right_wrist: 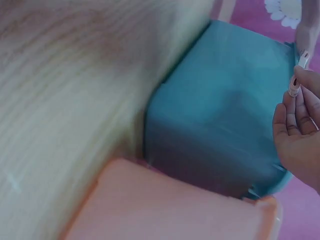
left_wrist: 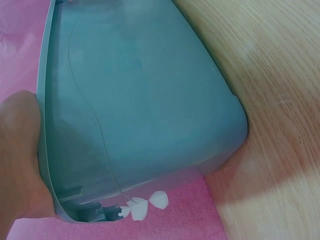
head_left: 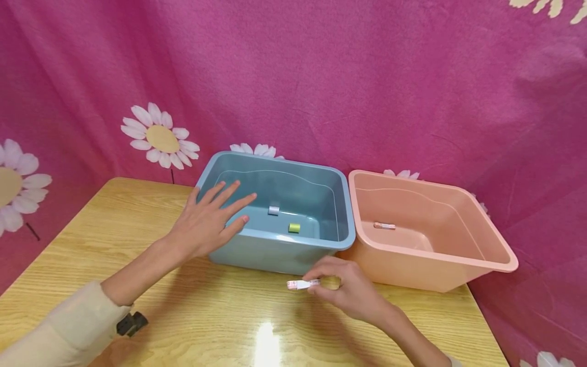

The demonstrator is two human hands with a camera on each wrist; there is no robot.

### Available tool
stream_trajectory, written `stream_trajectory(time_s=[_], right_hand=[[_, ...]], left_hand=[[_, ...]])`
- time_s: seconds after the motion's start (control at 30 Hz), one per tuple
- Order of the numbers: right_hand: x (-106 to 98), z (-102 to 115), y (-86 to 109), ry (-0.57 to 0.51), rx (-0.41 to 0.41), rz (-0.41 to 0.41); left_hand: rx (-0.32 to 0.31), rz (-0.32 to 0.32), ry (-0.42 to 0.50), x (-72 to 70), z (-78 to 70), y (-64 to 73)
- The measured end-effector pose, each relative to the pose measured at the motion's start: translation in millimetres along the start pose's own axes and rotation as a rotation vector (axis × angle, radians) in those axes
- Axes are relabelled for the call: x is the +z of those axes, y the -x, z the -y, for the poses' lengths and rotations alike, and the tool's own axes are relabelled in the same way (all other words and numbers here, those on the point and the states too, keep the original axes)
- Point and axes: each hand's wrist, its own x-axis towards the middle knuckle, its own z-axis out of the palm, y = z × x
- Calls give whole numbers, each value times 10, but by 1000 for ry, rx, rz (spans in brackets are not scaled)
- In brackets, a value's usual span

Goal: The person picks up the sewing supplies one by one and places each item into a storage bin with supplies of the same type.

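Observation:
My right hand (head_left: 350,293) pinches a folded measuring tape (head_left: 300,284), white with reddish print, between thumb and fingers. It is in front of the blue bin, over the wooden table; in the right wrist view the looped ends of the tape (right_wrist: 294,86) stick out from the fingers. My left hand (head_left: 204,224), fingers spread, overlaps the front left rim of the blue bin (head_left: 275,255) and holds nothing. Inside that bin lie a pale lilac thread spool (head_left: 273,210) and a yellow-green one (head_left: 294,228).
Right beside the blue bin stands a peach bin (head_left: 412,270) with a small folded orange-and-white strip (head_left: 384,226) on its floor. Both bins are on a wooden table (head_left: 220,316), backed by a magenta cloth (head_left: 293,76) with daisies.

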Motion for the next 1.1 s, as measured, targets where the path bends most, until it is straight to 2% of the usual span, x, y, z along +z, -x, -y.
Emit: stream_trajectory(time_s=[0.23,0.5,0.87,1.1], right_hand=[[-246,109,51,10,-7,-13],[-571,188,91,99,-59,-64],[-1023,158,118,207,-77,-97],[-1240,92,172,235,-9,-125]], left_hand=[[-1,3,4,-4,2,0],[0,-6,0,-8,-8,3],[3,-18,4,12,4,11],[0,-18,6,8,-2,11]])
